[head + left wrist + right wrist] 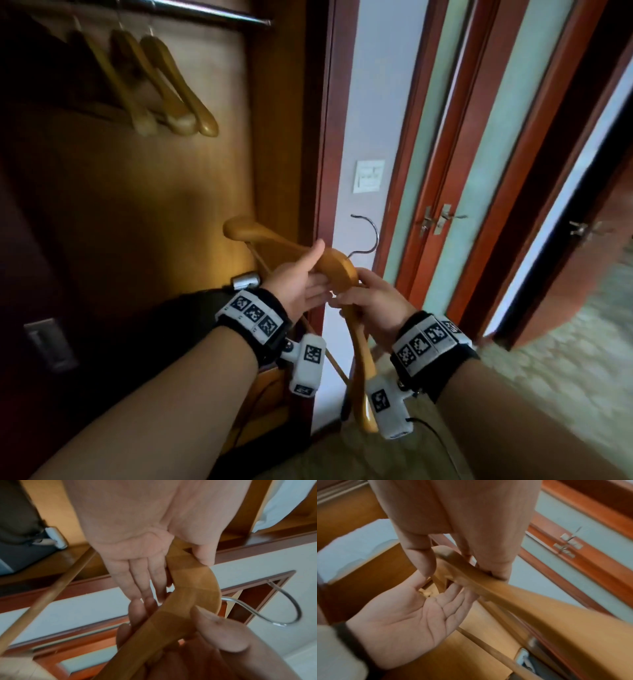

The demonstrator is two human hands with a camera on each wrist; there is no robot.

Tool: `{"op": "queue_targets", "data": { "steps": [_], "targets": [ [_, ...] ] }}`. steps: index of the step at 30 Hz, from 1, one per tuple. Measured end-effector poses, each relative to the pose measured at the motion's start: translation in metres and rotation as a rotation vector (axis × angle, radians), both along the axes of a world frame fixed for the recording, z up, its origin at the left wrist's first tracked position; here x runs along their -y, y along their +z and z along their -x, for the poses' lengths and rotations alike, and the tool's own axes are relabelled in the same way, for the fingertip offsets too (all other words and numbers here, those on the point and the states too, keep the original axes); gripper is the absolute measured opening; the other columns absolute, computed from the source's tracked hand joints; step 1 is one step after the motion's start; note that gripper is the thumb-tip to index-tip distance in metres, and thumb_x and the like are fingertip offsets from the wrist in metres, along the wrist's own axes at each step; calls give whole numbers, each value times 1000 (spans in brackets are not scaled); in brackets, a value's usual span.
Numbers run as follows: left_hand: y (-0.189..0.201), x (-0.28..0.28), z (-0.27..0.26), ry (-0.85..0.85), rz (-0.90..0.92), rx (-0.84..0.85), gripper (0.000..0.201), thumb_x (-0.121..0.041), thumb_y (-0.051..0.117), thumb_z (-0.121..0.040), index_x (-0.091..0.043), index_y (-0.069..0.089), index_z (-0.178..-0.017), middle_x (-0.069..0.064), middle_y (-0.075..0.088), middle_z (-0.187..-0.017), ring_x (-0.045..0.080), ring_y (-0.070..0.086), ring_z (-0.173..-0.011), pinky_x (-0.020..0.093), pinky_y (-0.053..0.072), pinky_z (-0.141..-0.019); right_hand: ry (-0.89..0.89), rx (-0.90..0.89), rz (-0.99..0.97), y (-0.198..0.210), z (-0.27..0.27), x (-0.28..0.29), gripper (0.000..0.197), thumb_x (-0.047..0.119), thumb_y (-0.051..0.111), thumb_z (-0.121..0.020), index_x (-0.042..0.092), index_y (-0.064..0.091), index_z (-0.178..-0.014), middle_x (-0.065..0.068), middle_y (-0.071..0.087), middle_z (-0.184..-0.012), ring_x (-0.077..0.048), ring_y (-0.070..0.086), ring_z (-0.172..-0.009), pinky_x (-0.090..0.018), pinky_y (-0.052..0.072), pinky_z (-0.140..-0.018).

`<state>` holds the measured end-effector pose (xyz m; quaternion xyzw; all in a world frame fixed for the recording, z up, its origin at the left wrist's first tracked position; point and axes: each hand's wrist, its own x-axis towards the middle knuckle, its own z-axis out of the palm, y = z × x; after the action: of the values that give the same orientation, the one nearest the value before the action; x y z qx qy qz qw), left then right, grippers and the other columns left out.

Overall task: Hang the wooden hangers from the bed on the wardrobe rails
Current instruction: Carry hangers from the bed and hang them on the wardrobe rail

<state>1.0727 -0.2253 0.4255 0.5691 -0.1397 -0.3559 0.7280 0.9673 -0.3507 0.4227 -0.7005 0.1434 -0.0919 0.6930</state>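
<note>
The right hand point(370, 301) pinches the hanger point(337, 265) at its neck in front of the wardrobe, hook point(368, 236) turned up, probably to catch the rail point(191, 12) overhead, while the left hand point(301, 281), fingers straight, steadies one arm.

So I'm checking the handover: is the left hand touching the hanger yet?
Touching. In the left wrist view the left hand has its thumb lying on the wooden hanger; the right hand grips it.
</note>
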Motion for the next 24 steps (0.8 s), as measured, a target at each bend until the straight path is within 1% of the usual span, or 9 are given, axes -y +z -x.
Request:
{"op": "queue_targets", "data": {
  "steps": [3,6,8,10,13,16,19,22,24],
  "targets": [
    [38,-5,-15,71,-3,27,78,-70,66,-80,-10,60,-129,11,75,-114,23,73,-104,40,54,-97,111,79,32,27,-20,1,46,1,69,-73,12,59,-116,-16,66,-90,-25,61,-79,-36,46,-69],
    [78,-5,-24,118,-23,54,73,-71,57,-86,-11,63,-126,9,76,-111,22,73,-104,38,55,-93,176,131,111,51,-33,7,46,-4,64,-83,13,52,-124,-3,67,-79,-15,64,-69,-30,52,-65],
    [102,-4,-29,165,-29,69,74,-72,55,-87,-11,63,-127,9,75,-113,24,70,-109,39,53,-96,218,120,152,60,-36,11,50,5,66,-83,15,47,-128,-2,71,-77,-19,67,-73,-43,59,-75],
    [123,-2,-35,210,-26,91,75,-72,54,-87,-11,62,-130,9,75,-114,24,69,-112,39,54,-94,268,100,170,67,-39,16,49,12,65,-84,13,47,-130,-9,73,-91,-27,70,-82,-48,56,-84],
    [150,2,-45,259,-44,133,78,-73,55,-85,-9,62,-130,8,75,-113,23,69,-111,36,55,-89,343,120,190,78,-47,22,33,10,63,-90,9,55,-123,-17,71,-107,-35,70,-95,-50,56,-86],
    [168,8,-56,274,-66,188,83,-74,54,-84,-6,60,-131,10,75,-114,23,70,-110,34,56,-90,369,195,225,90,-65,28,21,6,62,-91,9,60,-112,-15,73,-100,-29,71,-84,-46,56,-79],
    [185,9,-73,278,-79,225,80,-74,42,-90,-6,59,-128,12,75,-111,24,72,-106,35,57,-88,368,266,217,105,-91,31,21,12,66,-87,13,63,-107,-10,73,-92,-29,71,-77,-48,57,-71],
    [202,2,-98,268,-119,253,83,-77,30,-93,-8,58,-129,15,75,-111,30,71,-107,43,57,-90,371,325,180,121,-125,28,14,5,65,-90,12,62,-101,-2,69,-79,-13,66,-65,-27,51,-58],
    [212,-7,-117,250,-171,289,87,-80,27,-91,-8,56,-130,16,74,-113,32,69,-110,44,56,-92,367,352,163,132,-149,21,13,4,64,-91,10,62,-102,-1,67,-78,-11,65,-65,-24,50,-59]
  ]
}}
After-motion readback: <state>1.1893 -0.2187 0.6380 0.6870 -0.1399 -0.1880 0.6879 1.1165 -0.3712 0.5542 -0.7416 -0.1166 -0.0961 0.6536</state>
